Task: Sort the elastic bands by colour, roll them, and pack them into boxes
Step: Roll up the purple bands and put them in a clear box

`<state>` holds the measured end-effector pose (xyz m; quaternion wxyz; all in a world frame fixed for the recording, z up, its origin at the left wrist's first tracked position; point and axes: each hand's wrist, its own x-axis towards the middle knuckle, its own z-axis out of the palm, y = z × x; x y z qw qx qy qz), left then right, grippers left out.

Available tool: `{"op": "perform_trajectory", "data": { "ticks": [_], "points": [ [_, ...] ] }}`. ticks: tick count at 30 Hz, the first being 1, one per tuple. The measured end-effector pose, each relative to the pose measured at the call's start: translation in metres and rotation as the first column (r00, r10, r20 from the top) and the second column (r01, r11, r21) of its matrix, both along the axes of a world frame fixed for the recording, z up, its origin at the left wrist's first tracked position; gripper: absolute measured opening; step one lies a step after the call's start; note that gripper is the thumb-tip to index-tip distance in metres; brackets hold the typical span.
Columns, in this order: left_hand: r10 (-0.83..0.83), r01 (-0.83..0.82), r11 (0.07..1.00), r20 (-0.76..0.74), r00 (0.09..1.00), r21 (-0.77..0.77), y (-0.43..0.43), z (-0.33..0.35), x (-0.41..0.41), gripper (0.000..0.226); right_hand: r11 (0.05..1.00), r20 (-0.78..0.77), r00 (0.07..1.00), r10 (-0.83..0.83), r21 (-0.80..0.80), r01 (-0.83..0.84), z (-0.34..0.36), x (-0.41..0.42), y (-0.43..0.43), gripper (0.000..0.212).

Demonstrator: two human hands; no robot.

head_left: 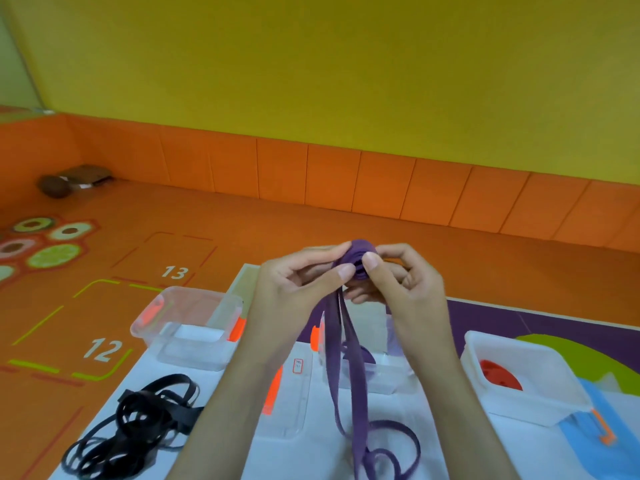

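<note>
Purple roll (356, 259): held up over the boxes, pinched between both thumbs and curled fingers.
Loose tail (346, 368): hangs from the roll to the table.
Left hand (298, 282): grips the roll's left side.
Right hand (401, 282): grips its right side.
Black bands (138, 431): piled at lower left.

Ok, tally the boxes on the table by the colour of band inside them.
Purple roll inside: 1, the middle box
Red roll inside: 1, the right box
No band seen inside: 1, the left box
Total: 3 boxes
</note>
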<state>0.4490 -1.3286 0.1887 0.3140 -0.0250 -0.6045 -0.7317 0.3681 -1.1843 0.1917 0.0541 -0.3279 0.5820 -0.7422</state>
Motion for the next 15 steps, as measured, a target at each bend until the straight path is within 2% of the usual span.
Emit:
{"op": "perform_trajectory", "data": {
  "ticks": [2, 6, 8, 11, 15],
  "points": [
    [0.003, -0.002, 0.999, 0.019, 1.0, -0.046, -0.005, 0.003, -0.005, 0.026, 0.999, -0.011, 1.0, 0.006, 0.049, -0.005, 0.001, -0.007, -0.001, 0.021],
    [0.018, 0.0, 0.99, 0.127, 0.992, -0.14, -0.008, -0.015, -0.009, 0.026, 0.965, -0.07, 0.997, -0.031, 0.259, 0.049, -0.014, -0.026, 0.011, 0.025],
    [-0.004, 0.027, 0.991, 0.175, 0.985, -0.13, -0.007, -0.026, -0.008, 0.025, 0.951, -0.025, 0.999, 0.039, 0.307, -0.029, -0.024, -0.031, 0.018, 0.021],
    [-0.003, 0.014, 0.999, 0.205, 0.979, -0.049, -0.003, -0.038, -0.006, 0.024, 0.958, 0.092, 0.989, 0.112, 0.256, -0.132, -0.036, -0.03, 0.023, 0.025],
    [0.039, -0.047, 0.998, 0.219, 0.975, 0.029, 0.007, -0.052, -0.008, 0.022, 0.988, 0.208, 0.978, 0.017, 0.149, -0.048, -0.055, -0.022, 0.02, 0.044]
  ]
}}
